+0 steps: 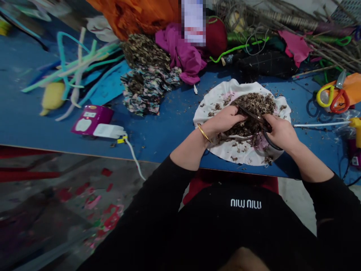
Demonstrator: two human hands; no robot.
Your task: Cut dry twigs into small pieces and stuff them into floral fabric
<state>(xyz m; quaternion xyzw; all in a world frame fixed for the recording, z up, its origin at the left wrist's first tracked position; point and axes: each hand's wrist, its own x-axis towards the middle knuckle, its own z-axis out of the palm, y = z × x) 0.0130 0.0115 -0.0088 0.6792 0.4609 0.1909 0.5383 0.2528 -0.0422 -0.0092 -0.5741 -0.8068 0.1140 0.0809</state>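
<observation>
A round white cloth [221, 152] lies on the blue table with a heap of dry brown plant bits [254, 101] spread over its middle. My right hand [282, 133] is closed on a pair of scissors [272, 141] with black handles, their dark blades pointing left across the heap. At the left of the heap is my left hand [227, 119], its fingers drawn together near the blade tips. Whatever is between those fingers is too small to make out. Loose crumbs lie around both hands and on the cloth's edge.
Patterned fabric [143, 90] and purple cloth [183, 56] are piled behind. Fuzzy craft stems [76, 71] and a purple box-like device [91, 120] stand at left. Yellow-and-red-handled scissors [332, 98] and a yellow glue gun [357, 130] are at right. Twigs [321, 49] line the back.
</observation>
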